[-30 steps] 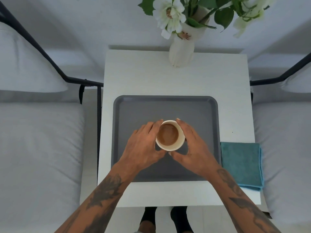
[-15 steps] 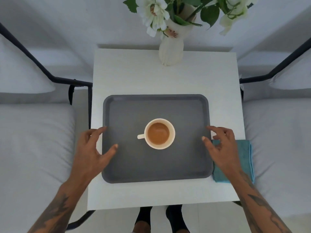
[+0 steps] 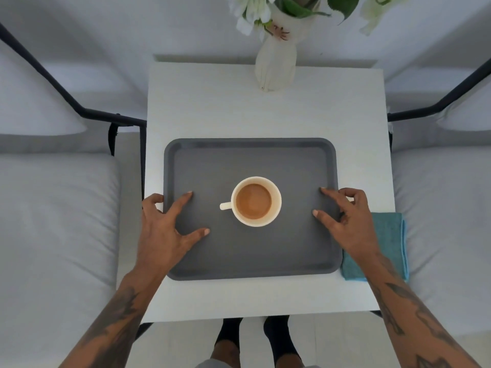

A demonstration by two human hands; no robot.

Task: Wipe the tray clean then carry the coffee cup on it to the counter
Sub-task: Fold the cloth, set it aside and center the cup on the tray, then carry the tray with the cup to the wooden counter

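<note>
A dark grey tray lies flat on the white table. In its middle stands a cream coffee cup full of brown coffee, its handle pointing left. My left hand straddles the tray's left rim, thumb and forefinger on the tray floor and the other fingers curled outside the rim. My right hand holds the right rim the same way. Neither hand touches the cup. A folded teal cloth lies on the table just right of the tray, partly under my right wrist.
A white vase with white flowers stands at the table's far edge. Grey cushioned seats with black metal frames flank the table on both sides. My feet show below the near table edge.
One second ago both hands cupped the coffee cup. They let go, spread outward, and have now closed in onto the tray's left and right rims. The cup and tray stay put.
</note>
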